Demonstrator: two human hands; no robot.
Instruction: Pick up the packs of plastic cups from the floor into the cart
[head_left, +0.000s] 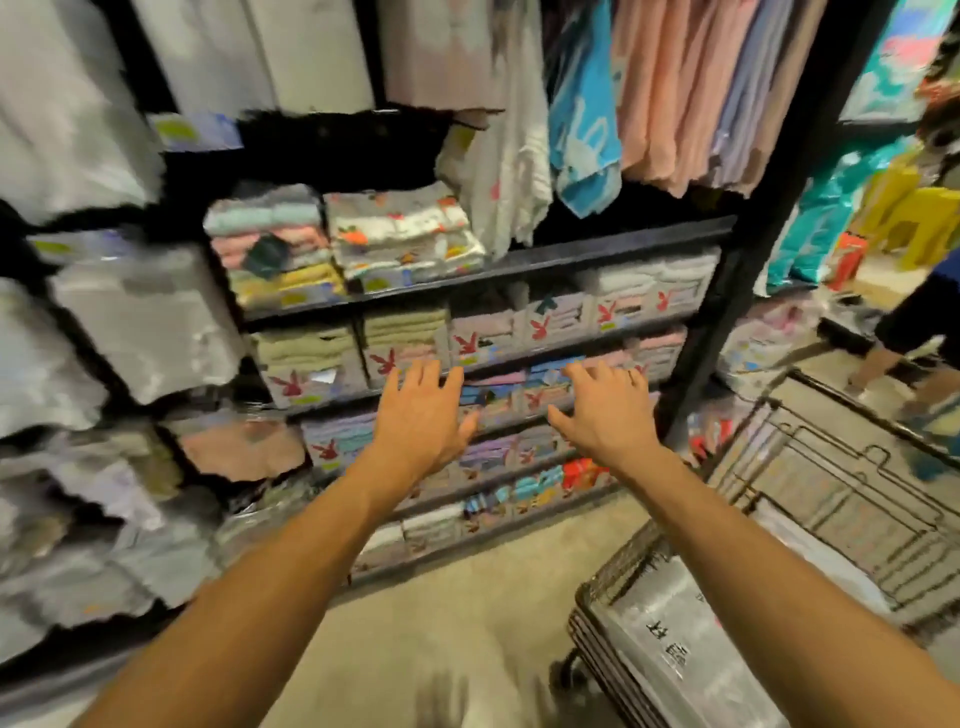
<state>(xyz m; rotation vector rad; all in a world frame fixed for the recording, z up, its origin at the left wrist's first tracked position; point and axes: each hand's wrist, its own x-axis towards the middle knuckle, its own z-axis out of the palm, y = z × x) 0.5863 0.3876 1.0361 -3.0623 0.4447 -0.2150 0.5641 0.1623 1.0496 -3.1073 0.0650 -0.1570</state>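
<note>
Head view: left hand (421, 415) and right hand (605, 410) both spread, empty, reaching toward the towel shelves (519, 317). No cup packs are identifiable on the visible floor (457, 613). Cart (779, 519) stands just right, nearer the right hand.

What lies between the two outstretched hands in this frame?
In the head view, nothing is held between the left hand and the right hand; through the gap show the folded towels on the shelf behind.
</note>
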